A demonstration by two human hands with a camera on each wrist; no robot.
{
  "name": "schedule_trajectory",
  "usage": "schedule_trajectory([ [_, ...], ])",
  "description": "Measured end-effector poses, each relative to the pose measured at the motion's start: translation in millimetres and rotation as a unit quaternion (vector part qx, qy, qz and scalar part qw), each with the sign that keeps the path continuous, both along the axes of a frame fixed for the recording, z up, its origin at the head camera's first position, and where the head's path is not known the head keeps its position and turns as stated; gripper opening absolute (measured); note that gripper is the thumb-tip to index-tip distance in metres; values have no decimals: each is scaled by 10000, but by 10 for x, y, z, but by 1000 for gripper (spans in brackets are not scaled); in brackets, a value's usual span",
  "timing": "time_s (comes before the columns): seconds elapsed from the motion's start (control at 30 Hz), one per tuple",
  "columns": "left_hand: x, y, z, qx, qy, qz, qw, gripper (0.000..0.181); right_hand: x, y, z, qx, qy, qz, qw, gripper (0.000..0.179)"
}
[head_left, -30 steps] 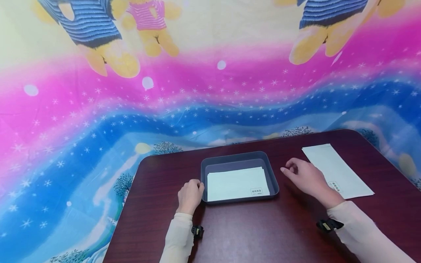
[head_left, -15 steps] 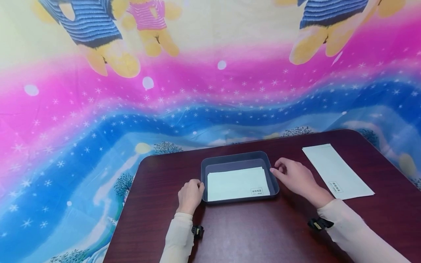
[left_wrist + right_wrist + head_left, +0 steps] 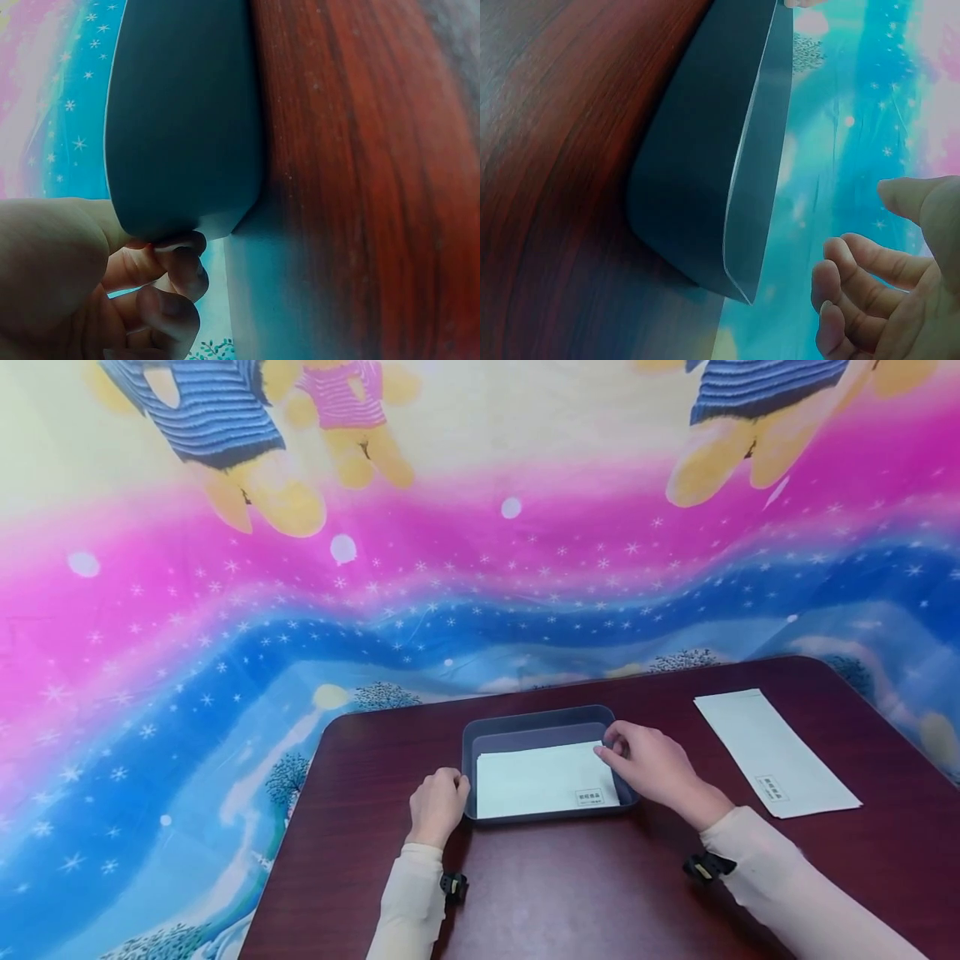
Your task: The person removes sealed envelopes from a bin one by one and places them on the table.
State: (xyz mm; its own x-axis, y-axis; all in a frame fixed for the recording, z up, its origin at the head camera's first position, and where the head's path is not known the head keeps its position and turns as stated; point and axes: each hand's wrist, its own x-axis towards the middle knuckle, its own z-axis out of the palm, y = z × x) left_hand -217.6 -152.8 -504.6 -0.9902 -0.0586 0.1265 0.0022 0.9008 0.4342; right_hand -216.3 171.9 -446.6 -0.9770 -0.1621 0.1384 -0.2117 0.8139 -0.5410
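A dark grey rectangular tray [image 3: 534, 737] lies on the table with a stack of white envelopes [image 3: 542, 779] inside, a small printed box on the top one. My left hand [image 3: 437, 807] pinches the tray's left wall; in the left wrist view the thumb goes over the rim and curled fingers sit outside. Over the tray's right side hovers my right hand [image 3: 654, 766], fingers loosely bent and thumb apart. In the right wrist view, that hand [image 3: 896, 292] holds nothing and is clear of the tray wall [image 3: 694, 142].
Further right on the dark red wooden table [image 3: 555, 885] lie more white envelopes [image 3: 772, 747], set at a slant. Behind the table hangs a patterned cloth [image 3: 420, 568] in pink and blue with bears. Each wrist wears a black strap [image 3: 708, 866].
My right hand has moved left, from beside the slanted envelopes to above the tray's right edge. The left hand stays at the tray. The head view has shifted slightly.
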Motion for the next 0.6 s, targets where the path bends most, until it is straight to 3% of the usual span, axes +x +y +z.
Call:
schedule_trajectory([
  [0.6, 12, -5, 14, 63, 6, 11, 10000, 49, -140, -234, -81, 192, -301, 199, 9992, 29],
])
